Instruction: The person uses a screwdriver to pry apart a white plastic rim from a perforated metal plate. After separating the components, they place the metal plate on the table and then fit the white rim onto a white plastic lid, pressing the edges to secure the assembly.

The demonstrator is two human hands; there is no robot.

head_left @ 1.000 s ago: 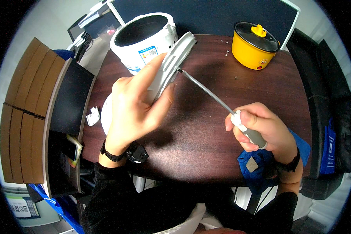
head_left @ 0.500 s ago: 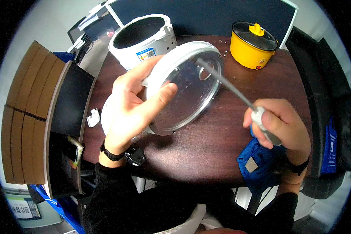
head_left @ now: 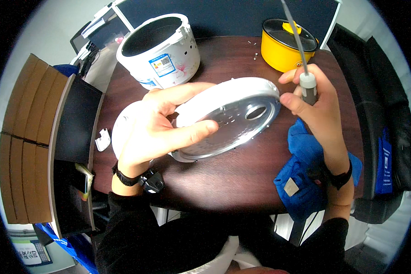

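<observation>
Hanging in loose folds over the near right edge of the glossy, dark wood-grained tabletop (head_left: 233, 176), a blue cloth (head_left: 301, 166) shows soft fabric with a pale square tag (head_left: 291, 187). The left hand (head_left: 157, 123) is clamped on a round white lid (head_left: 227, 93) held over the middle of the tabletop, thumb across the inner face, fingers behind the rim; this one-sided pinch probably serves to leave most of that face exposed. The lid is tilted, its thick white rim, plastic by appearance, framing a shiny metal plate with an oval opening. Just beside the far right rim, the right hand (head_left: 322, 98) is closed around the grey and white grip of a screwdriver (head_left: 308, 86), its slim metal shaft upright and clear of the lid, likely so that thumb and forefinger can work near the rim; actual contact cannot be confirmed. A white round part (head_left: 124, 123), partly hidden, sits behind the left forearm, near a small, irregular white piece (head_left: 103, 139). Farther off stands a white cooker body (head_left: 185, 61), open, dark-lined and flower-printed. Small screws (head_left: 255, 57) lie loose beside a yellow pot (head_left: 276, 52) with a dark lid, before a dark partition (head_left: 233, 18).
</observation>
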